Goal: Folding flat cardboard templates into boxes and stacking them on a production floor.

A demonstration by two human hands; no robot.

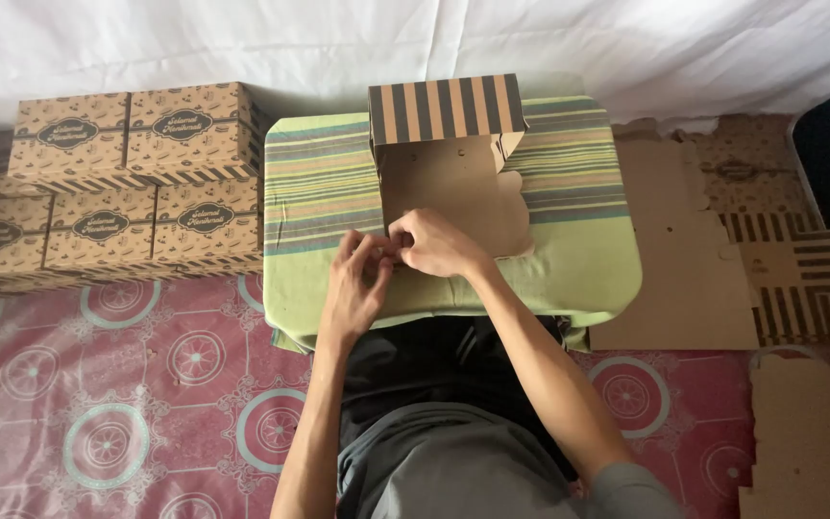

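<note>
A half-folded brown cardboard box [453, 173] lies on a small table covered with a green striped cloth [329, 183]. Its far wall, with tan and dark stripes [446, 106], stands upright. My left hand [357, 284] and my right hand [434, 242] meet at the box's near left corner, fingers pinching the cardboard flap there. The flap itself is mostly hidden under my fingers.
Several finished printed boxes [127, 183] are stacked at the left against a white sheet. Flat unfolded box blanks [713, 250] lie on the floor at the right, more at the lower right [809, 432]. A red patterned mat [108, 384] covers the floor.
</note>
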